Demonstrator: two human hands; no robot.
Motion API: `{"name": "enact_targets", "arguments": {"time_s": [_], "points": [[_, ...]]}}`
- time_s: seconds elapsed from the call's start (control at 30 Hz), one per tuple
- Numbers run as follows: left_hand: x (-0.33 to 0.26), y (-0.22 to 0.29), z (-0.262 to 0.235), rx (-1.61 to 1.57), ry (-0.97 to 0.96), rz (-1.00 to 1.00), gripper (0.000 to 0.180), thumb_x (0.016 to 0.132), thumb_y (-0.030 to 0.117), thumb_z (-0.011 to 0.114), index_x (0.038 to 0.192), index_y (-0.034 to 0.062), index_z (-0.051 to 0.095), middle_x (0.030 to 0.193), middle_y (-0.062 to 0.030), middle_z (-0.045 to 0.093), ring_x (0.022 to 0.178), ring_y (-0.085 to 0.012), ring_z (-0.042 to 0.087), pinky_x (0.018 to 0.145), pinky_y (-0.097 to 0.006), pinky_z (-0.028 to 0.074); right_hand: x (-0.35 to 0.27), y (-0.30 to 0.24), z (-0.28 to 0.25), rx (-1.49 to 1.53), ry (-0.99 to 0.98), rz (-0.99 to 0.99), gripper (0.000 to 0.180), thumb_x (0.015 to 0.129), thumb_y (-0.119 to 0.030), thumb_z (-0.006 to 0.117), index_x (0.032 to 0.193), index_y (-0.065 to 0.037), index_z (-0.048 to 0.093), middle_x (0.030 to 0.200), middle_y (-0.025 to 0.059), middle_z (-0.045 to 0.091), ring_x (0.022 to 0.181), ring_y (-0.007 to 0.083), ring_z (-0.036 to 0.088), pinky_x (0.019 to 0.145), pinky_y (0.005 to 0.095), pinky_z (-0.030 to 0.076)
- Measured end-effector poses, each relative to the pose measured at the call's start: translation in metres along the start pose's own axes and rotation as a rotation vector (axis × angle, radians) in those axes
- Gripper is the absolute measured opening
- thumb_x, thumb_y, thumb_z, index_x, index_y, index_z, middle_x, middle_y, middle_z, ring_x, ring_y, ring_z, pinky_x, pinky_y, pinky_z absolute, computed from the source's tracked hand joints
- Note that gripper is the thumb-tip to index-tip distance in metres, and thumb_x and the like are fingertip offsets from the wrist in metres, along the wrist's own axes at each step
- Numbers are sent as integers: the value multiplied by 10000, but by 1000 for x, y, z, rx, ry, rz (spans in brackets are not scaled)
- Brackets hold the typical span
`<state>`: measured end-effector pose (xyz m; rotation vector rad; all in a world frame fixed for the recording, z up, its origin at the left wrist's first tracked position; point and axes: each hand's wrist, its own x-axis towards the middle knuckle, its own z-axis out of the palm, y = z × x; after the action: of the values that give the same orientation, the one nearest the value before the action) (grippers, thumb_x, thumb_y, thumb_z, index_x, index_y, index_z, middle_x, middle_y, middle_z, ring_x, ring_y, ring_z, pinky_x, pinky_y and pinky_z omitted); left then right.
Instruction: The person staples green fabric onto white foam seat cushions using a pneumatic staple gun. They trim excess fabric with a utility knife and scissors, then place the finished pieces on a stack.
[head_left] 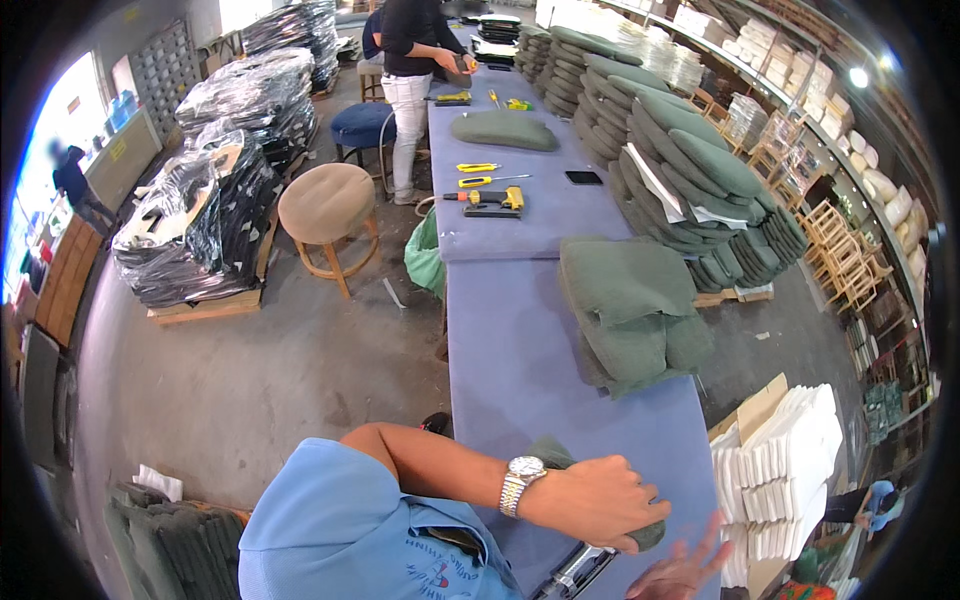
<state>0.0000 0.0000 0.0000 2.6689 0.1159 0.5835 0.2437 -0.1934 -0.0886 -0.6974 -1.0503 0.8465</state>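
Observation:
My left hand [600, 497], with a metal-banded watch on its wrist, is closed over a dark green fabric-covered piece [553, 452]. The piece lies on the blue-grey covered table [515, 350], largely hidden under my hand and forearm. Low in the view, my right hand [685, 572] is smeared by motion, but its fingers look spread and I see nothing in them. Between my body and the hands lies a shiny metal tool [577, 572] with a cylindrical body, partly cut off by the lower edge.
Folded green covers [635, 315] lie ahead on the table. Beyond are a yellow-black staple gun [490, 203], a screwdriver [490, 181], a phone [584, 178] and a flat green cushion [503, 130]. Cushion stacks [680, 150] line the right. A person [405, 70] stands farther up; a stool [328, 205] is left.

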Motion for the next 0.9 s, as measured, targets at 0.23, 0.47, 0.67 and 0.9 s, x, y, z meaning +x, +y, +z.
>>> {"name": "enact_targets", "arguments": {"time_s": [0.23, 0.47, 0.67, 0.9], "points": [[2, -4, -2, -19, 58, -20, 569, 824, 484, 745, 1071, -10, 609, 835, -118, 671, 698, -290, 680, 588, -400, 512, 42, -5, 73, -1127, 123, 256, 787, 964, -450, 717, 1544, 4, 438, 1331, 255, 641, 874, 321, 704, 637, 351, 587], [-9, -6, -5, -34, 0, 30, 616, 911, 548, 669, 1217, 22, 573, 934, -122, 680, 763, -279, 685, 622, -394, 540, 22, 49, 56, -559, 350, 435, 742, 1026, -552, 482, 1507, 11, 458, 1403, 249, 585, 1148, 353, 583, 953, 444, 450], [-4, -16, -14, -19, -33, -112, 617, 952, 542, 635, 1278, 22, 572, 897, -147, 678, 703, -319, 694, 565, -438, 527, 15, 72, 33, -636, 496, 406, 754, 1069, -569, 354, 1454, 62, 503, 1440, 246, 571, 1318, 363, 523, 1103, 466, 390], [37, -24, -22, -160, 47, -271, 723, 988, 422, 605, 1510, -23, 376, 938, -201, 703, 716, -411, 683, 598, -501, 523, 130, 35, 116, -774, 312, -172, 651, 1126, -445, 284, 1298, 85, 621, 1235, 199, 668, 1174, 284, 621, 1028, 421, 461]]}}
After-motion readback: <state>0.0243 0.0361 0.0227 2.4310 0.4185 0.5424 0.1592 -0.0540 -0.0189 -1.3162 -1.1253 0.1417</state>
